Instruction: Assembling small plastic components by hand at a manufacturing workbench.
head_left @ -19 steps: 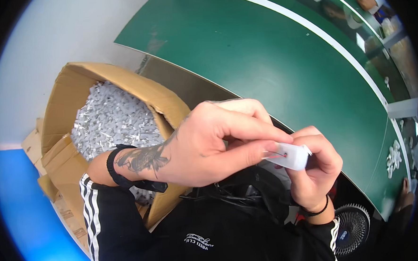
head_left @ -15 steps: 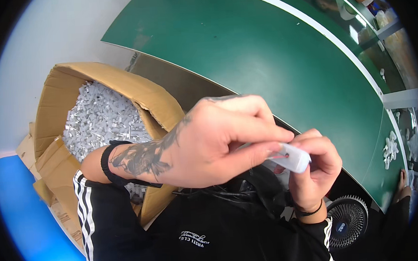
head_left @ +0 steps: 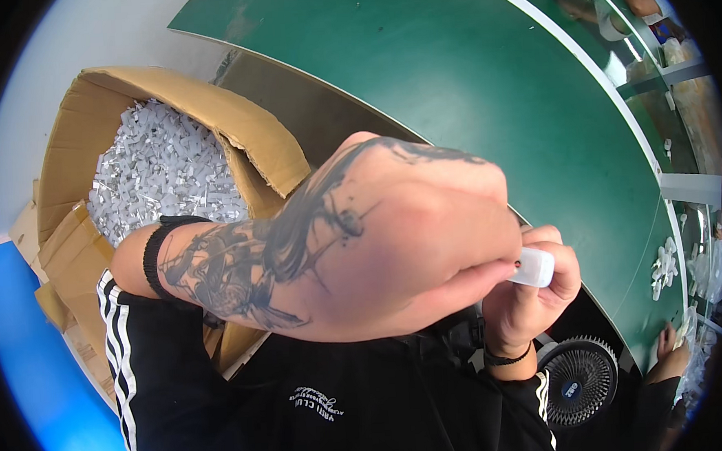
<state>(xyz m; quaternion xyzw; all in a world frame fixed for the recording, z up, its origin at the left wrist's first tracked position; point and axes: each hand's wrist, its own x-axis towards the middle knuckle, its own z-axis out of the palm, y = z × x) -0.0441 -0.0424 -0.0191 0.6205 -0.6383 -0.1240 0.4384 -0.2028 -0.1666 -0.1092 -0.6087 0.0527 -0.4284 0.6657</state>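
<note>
A small white, rounded plastic piece [head_left: 535,267] with a tiny dark spot near one end is held up in front of my chest. My right hand [head_left: 516,319] grips it between thumb and curled fingers. From the left, my left hand [head_left: 414,231] reaches across with its fingers closed, thumb and fingertips pinched at the piece's left end. The back of that hand hides most of its fingers and whatever lies between them.
To my left stands an open cardboard box [head_left: 254,133] full of small white and clear pieces [head_left: 162,166]. A green table [head_left: 418,75] spans ahead. At right, several white pieces [head_left: 664,268] lie near another person's hand [head_left: 670,352], above a black fan [head_left: 581,381].
My left hand has rolled over and moved right, its back now covering more of the fingers and the piece's left end. The view has shifted slightly. Another person's hand shows more at right.
</note>
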